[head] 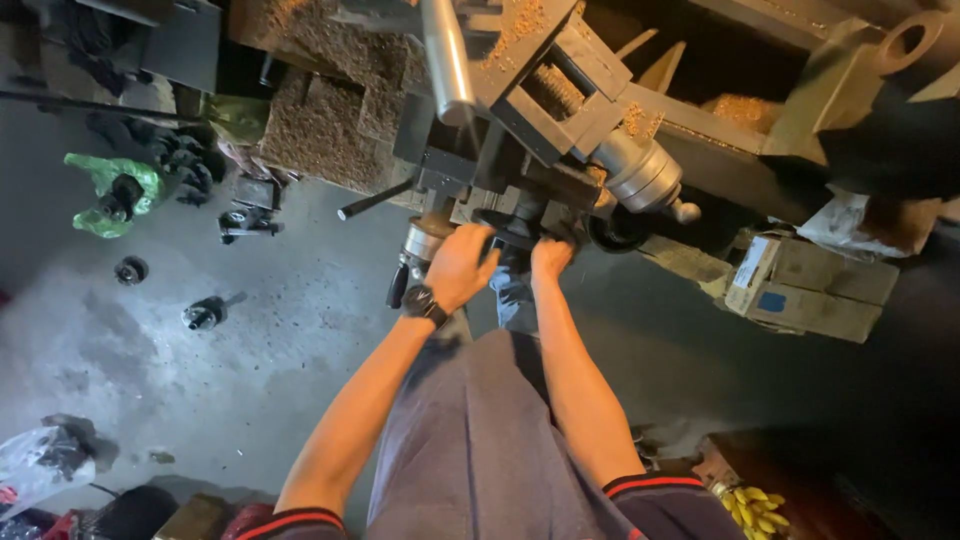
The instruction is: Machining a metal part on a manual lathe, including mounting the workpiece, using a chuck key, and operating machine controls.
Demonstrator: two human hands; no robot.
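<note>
I see my left hand [460, 265] and right hand [550, 258] at the frame centre, both grasping a dark handwheel [515, 235] on the lathe carriage [545, 95]. Brass-coloured chips [320, 130] cover the machine at the upper left. The grey concrete floor [280, 340] carries metal parts [205, 313], a green bag [115, 190] at left, and cardboard boxes [800, 290] at right.

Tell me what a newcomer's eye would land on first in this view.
Probably the two bare hands at centre: the left hand, with a dark wristwatch, and the right hand both rest on a dark handwheel at the front of a grey lathe. Brass-coloured chips heap on the machine's upper left. A bright green bag lies on the grey floor at far left.
</note>
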